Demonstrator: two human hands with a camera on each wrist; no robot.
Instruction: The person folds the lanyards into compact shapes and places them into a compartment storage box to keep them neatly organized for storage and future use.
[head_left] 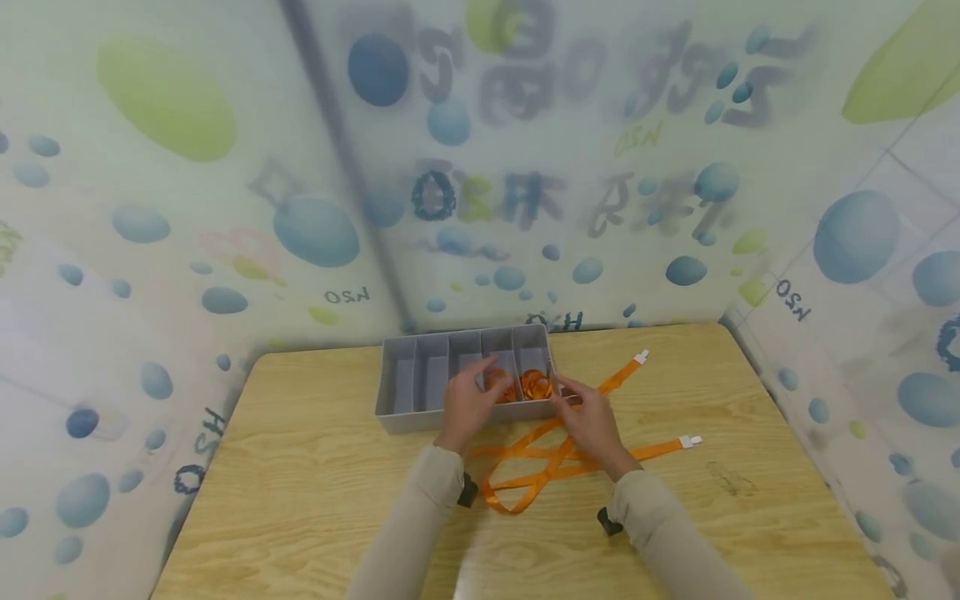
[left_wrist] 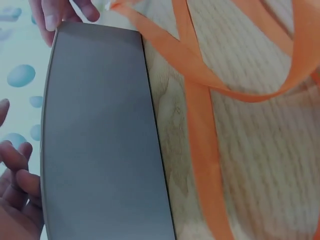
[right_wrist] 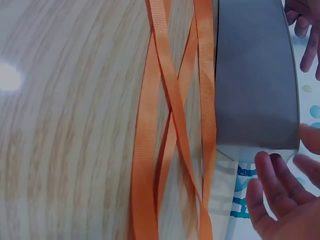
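The fingers (head_left: 480, 372) of the left hand (head_left: 465, 408) are curved down over the near edge of the box (head_left: 420, 414) and are laid on, or just over, an orange ribbon roll (head_left: 498, 385) in the fourth slot from the left; whether it is truly pinched cannot be told from the head view. In the left wrist view only loosely curled fingertips (left_wrist: 20, 175) are seen above the grey box wall (left_wrist: 100, 140), with nothing held in sight. The fingers (head_left: 567, 390) of the right hand (head_left: 592, 421) are drawn together at the box's right near corner, just beside a second roll (head_left: 537, 383) in the far-right slot, and appear to pinch the ribbon there; in the right wrist view they are shown spread and relaxed (right_wrist: 272, 192) past the box end (right_wrist: 255, 75), so the grip stays uncertain.

Outward from the hands, loose orange ribbon (head_left: 525, 467) is left crossed in loops on the tabletop (head_left: 300, 500), near and right of the box. Two ends with white clips (head_left: 690, 441) are stretched toward the right, well apart from each other. The three left slots are seen holding only grey dividers.

The step in hand is judged to be the seating of rolled ribbon into the slots. The next move would call for the rolls to be kept tight while released, and for a loose length to be gathered from the tabletop without tangling the crossed loops.
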